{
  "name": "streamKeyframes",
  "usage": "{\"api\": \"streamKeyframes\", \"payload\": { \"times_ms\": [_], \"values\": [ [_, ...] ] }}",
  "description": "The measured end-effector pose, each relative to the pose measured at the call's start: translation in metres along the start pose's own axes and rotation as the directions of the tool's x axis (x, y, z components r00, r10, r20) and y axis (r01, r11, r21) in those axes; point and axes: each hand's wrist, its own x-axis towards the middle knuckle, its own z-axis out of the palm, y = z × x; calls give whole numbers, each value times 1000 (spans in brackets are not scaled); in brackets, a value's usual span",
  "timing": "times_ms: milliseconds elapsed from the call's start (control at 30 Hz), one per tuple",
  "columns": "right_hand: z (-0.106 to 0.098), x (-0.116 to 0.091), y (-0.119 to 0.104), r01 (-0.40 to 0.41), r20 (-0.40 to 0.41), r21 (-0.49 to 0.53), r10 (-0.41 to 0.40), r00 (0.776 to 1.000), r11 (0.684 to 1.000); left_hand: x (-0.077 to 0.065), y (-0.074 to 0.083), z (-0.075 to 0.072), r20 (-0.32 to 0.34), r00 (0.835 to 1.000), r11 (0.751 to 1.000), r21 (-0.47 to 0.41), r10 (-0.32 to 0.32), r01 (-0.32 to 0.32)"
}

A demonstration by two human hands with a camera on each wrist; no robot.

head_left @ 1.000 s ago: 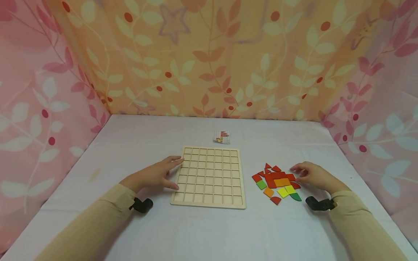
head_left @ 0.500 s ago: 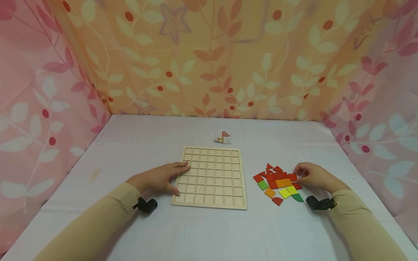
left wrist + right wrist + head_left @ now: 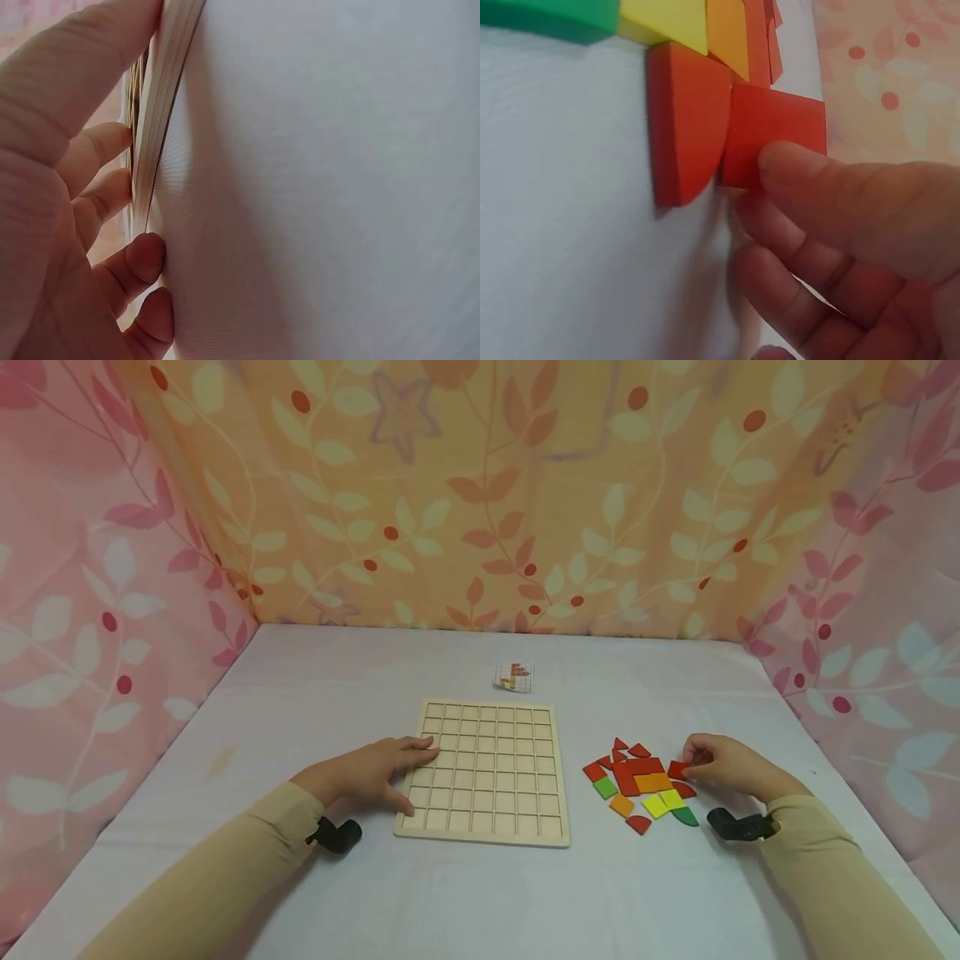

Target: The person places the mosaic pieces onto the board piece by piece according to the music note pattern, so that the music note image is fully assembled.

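Observation:
My left hand (image 3: pixel 363 772) rests on the left edge of a pale wooden grid board (image 3: pixel 483 781), with thumb and fingers spread. In the left wrist view the fingertips touch the side and top of the board (image 3: pixel 163 112). At the right, my right hand (image 3: pixel 727 768) pinches a red square tile (image 3: pixel 776 116) between thumb and fingers, at the right side of a pile of tiles. Right beside it lies a red quarter-round tile (image 3: pixel 690 124). Orange tiles (image 3: pixel 652 782), yellow tiles (image 3: pixel 655 807), a light green tile (image 3: pixel 605 787) and a dark green tile (image 3: pixel 686 816) lie in the pile.
A small printed card (image 3: pixel 513 677) with a coloured pattern on a grid lies behind the board. White cloth (image 3: pixel 480 902) covers the table. Patterned curtains (image 3: pixel 480 527) stand at the back and both sides.
My left hand has moved right onto the board's edge. My right hand has closed on the red square tile, which has shifted slightly right, away from the pile.

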Motion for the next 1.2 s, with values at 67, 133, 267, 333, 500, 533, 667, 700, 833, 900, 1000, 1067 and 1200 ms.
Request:
{"api": "streamKeyframes", "payload": {
  "times_ms": [67,133,267,333,500,533,667,700,833,900,1000,1067,1200],
  "values": [
    [-2,0,-1,4,6,-2,-4,1000,1000,0,0,1,-2,1000,1000,4,-9,9],
    [-4,-1,-3,16,8,-1,-16,1000,1000,-1,0,2,3,1000,1000,7,-23,23],
    [-12,-1,-4,36,-8,8,-36,999,999,-2,1,3,5,999,999,1,-32,32],
    [-16,1,-6,48,-20,17,-48,999,999,-2,2,3,1,1000,1000,4,-23,23],
    [-21,8,-21,84,-42,10,-83,996,996,-3,2,2,0,1000,1000,19,-16,16],
    [-21,10,-25,88,-44,8,-87,995,996,-3,2,2,0,1000,1000,20,-15,15],
    [-18,20,-46,109,-49,26,-108,993,994,-3,3,1,2,1000,1000,21,-10,10],
    [-17,23,-52,118,-47,32,-116,992,993,-3,3,1,3,1000,1000,22,-9,9],
    [-11,37,-78,153,-46,50,-151,987,987,-3,4,1,-1,1000,1000,24,-4,4],
    [-7,46,-91,164,-55,54,-162,985,985,-4,4,1,-3,1000,1000,26,-4,4],
    [0,61,-109,191,-72,55,-187,980,980,-4,5,0,-5,1000,1000,28,-2,2],
    [5,70,-121,206,-78,51,-202,976,977,-3,5,0,-5,1000,1000,30,-3,3],
    [14,83,-141,237,-72,46,-233,970,970,-2,4,1,-5,1000,999,33,-3,3]
  ]
}}
